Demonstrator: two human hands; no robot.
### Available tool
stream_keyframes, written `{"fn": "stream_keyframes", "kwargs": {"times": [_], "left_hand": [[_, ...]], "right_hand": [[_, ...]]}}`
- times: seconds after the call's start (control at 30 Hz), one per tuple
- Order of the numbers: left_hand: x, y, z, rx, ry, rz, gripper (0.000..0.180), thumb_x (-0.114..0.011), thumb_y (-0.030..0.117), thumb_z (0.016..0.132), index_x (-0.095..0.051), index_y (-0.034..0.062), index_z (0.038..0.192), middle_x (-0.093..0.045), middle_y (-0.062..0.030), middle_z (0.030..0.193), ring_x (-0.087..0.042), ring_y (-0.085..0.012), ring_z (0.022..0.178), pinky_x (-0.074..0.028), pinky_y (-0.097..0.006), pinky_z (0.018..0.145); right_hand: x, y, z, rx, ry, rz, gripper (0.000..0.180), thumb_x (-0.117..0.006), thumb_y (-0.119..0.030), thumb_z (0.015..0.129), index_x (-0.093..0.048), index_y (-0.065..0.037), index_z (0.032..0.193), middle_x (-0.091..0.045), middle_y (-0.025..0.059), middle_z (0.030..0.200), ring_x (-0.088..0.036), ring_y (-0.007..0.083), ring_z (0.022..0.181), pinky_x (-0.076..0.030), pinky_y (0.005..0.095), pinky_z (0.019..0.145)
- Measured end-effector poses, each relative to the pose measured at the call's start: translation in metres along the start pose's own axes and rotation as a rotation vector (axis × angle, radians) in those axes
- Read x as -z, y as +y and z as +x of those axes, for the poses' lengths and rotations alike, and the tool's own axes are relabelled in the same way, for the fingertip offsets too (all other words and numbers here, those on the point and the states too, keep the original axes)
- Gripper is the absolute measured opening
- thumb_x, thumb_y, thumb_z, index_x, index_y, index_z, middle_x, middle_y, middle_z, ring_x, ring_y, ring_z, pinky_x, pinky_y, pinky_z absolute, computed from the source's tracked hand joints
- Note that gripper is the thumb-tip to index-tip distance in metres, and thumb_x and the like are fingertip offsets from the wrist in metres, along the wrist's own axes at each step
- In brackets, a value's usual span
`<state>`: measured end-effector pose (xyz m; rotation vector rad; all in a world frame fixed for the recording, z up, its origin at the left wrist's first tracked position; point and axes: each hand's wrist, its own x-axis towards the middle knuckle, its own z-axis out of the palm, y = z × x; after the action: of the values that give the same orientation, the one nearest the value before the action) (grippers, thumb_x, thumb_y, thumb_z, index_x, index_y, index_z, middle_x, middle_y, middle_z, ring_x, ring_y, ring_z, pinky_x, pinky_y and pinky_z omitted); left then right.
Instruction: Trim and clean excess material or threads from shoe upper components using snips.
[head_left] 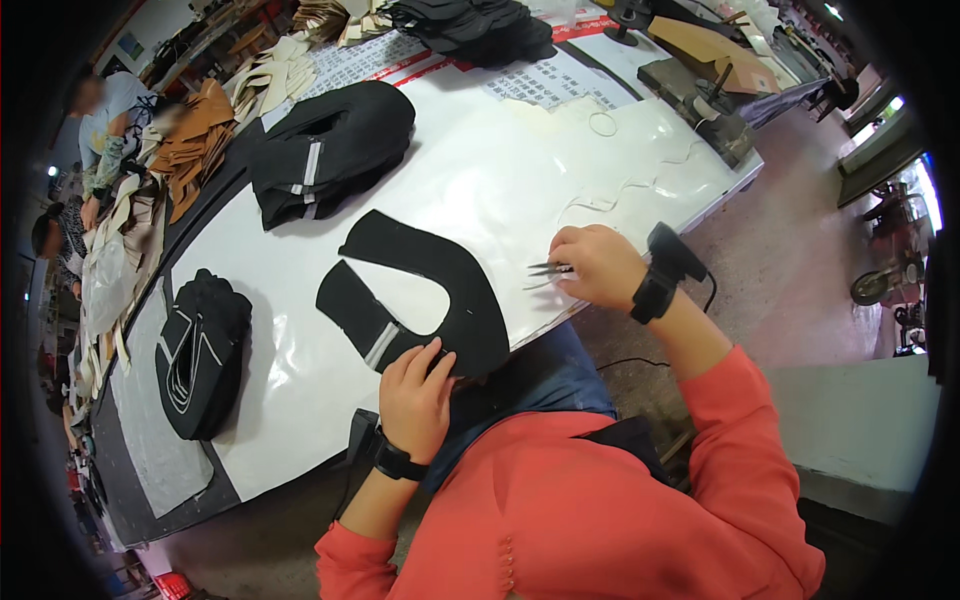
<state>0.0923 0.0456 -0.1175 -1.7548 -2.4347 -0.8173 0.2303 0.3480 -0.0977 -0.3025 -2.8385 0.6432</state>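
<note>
While the left hand (415, 402) rests its fingertips on the near edge of the black U-shaped piece (473, 300), the right hand (598, 266) stands well apart from it, toward three o'clock, closed around metal snips (548, 269) whose tips point to nine o'clock. The left fingers are slightly spread; its thumb is out of clear sight, so I cannot tell whether it pinches the cloth.

The piece lies flat on the white tabletop (290, 420), near the edge by the person. Its long axis runs from ten o'clock to four: the open ends face ten, the rounded bend four. A pale strip (381, 345) crosses the arm nearer the person, just beside the left fingers.

Seen from the piece, a large black fabric stack (365, 115) sits at eleven o'clock, a smaller black bundle (228, 330) between eight and nine, and loose white thread (640, 184) at two.
</note>
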Motion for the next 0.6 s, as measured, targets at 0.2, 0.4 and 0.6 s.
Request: {"fn": "stream_keyframes", "kwargs": {"times": [0.2, 0.4, 0.6], "left_hand": [[-0.01, 0.012, 0.0, 0.07, 0.055, -0.043, 0.038, -0.075, 0.011, 0.08, -0.069, 0.0062, 0.117, -0.063, -0.0103, 0.127, -0.056, -0.0335, 0.117, -0.044, -0.045, 0.099], [-0.003, 0.01, -0.001, 0.163, 0.106, -0.207, 0.033, -0.072, 0.012, 0.084, -0.068, 0.0047, 0.116, -0.066, -0.0112, 0.123, -0.058, -0.0342, 0.118, -0.044, -0.045, 0.1], [0.006, 0.013, 0.014, 0.188, 0.196, -0.28, 0.034, -0.067, 0.008, 0.087, -0.066, 0.0024, 0.12, -0.065, -0.0136, 0.125, -0.061, -0.033, 0.114, -0.046, -0.042, 0.099]], "right_hand": [[-0.006, 0.0, 0.019, -0.016, -0.148, -0.23, 0.01, -0.071, -0.015, 0.073, -0.068, -0.007, 0.079, -0.066, 0.0058, 0.097, -0.065, 0.0309, 0.083, -0.051, 0.04, 0.081], [-0.009, -0.023, 0.035, -0.056, -0.05, -0.138, 0.013, -0.065, -0.018, 0.082, -0.064, -0.007, 0.089, -0.068, 0.0146, 0.076, -0.067, 0.0368, 0.071, -0.052, 0.0478, 0.067], [-0.017, -0.06, 0.041, 0.035, 0.062, 0.34, 0.017, -0.066, -0.014, 0.088, -0.056, -0.007, 0.099, -0.069, 0.0143, 0.082, -0.069, 0.0362, 0.079, -0.053, 0.0442, 0.069]]}}
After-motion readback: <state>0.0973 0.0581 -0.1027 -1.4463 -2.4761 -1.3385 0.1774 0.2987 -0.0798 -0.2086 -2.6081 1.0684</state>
